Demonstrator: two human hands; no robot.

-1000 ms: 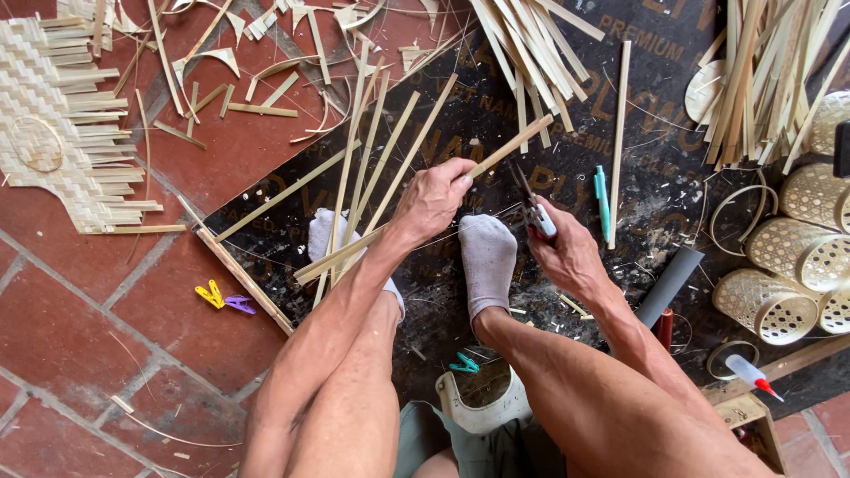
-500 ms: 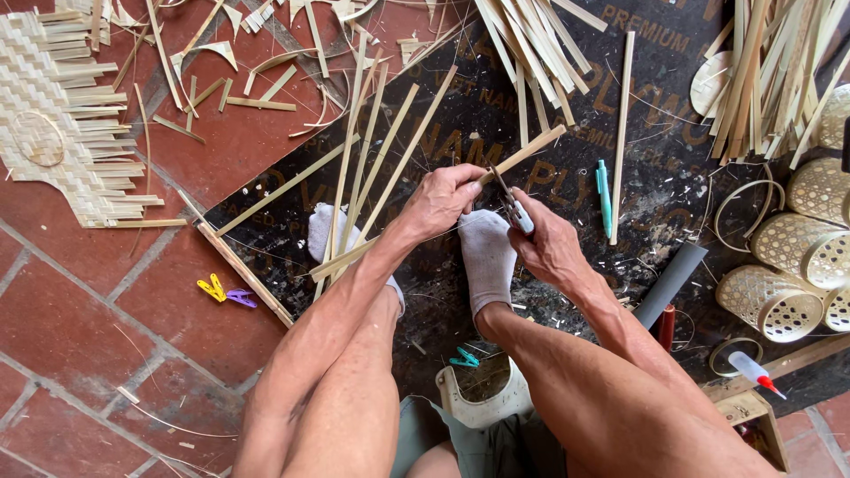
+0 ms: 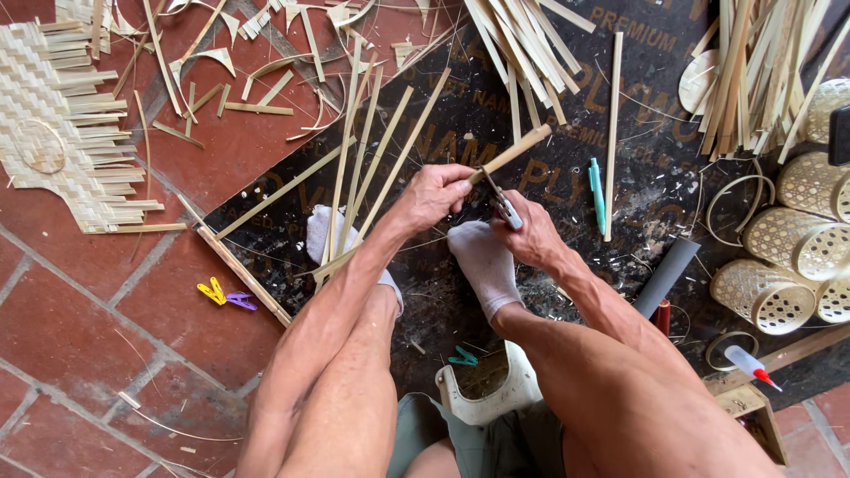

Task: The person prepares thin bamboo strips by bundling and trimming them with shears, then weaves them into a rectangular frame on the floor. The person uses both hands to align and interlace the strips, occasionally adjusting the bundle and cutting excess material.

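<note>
My left hand (image 3: 436,196) grips a bamboo strip (image 3: 515,150) that points up and to the right. My right hand (image 3: 529,232) holds a small knife (image 3: 501,202) with its blade against that strip, just below the left hand's fingers. Both hands work above my feet in white socks (image 3: 482,265), which rest on a black printed board (image 3: 460,150). Several long bamboo strips (image 3: 372,168) lie fanned out under my left forearm.
A woven bamboo mat (image 3: 66,142) lies at the far left on red tiles. Small woven baskets (image 3: 797,239) stand at the right, next to a bundle of strips (image 3: 753,71). A teal pen (image 3: 598,195), a dark tube (image 3: 666,276), clothespins (image 3: 221,294) and a glue bottle (image 3: 748,365) lie around.
My right hand has come up from the board with the knife and met the left hand. The strip is now lifted and held between both hands.
</note>
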